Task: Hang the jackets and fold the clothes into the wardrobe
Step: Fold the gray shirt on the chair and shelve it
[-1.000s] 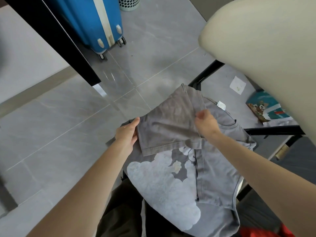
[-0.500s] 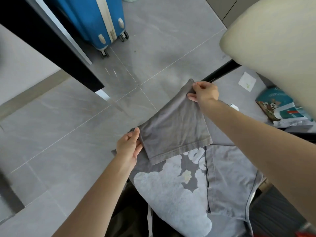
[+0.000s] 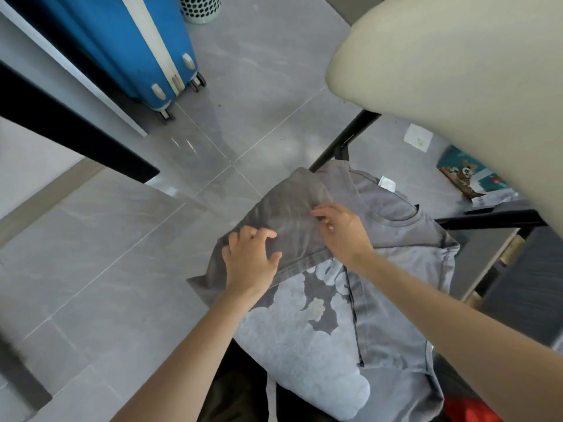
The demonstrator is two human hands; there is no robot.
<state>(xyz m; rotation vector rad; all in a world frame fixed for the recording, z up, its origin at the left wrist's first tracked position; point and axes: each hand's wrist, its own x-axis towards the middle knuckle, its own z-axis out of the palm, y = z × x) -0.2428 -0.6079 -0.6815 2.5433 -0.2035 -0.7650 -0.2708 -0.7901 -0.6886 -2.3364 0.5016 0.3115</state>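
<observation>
Head view, nearest first: the grey T-shirt (image 3: 396,300) lies spread over the person's lap, its pale cloud print (image 3: 298,354) on the wrist side of both hands. The left hand (image 3: 251,263) sits on the outer edge of the folded panel (image 3: 289,214), fingers curled and bunching the cloth under them. The right hand (image 3: 345,233) lies on the inner side of the same panel, forefinger stretched along the fold. Whether its other fingers pinch the cloth or only press it flat I cannot tell from this angle.

The shirt looks to be thin, limp jersey: light, in no way fragile, and unable to hold a crease by itself. It will likely sag and slide off the lap wherever it is unsupported, and a one-handed lift would let the fold fall open. The hemmed edge between the two hands is the firmest line to take. The safer hold is probably a pinch through both layers at each end of the fold, with the cloth drawn lightly taut between the hands.

Beyond the fingertips are the collar (image 3: 399,216) and a white label (image 3: 387,183). Farther off stand a cream chair (image 3: 457,71), grey floor (image 3: 259,102) and a blue suitcase (image 3: 137,41). No wardrobe is in sight.
</observation>
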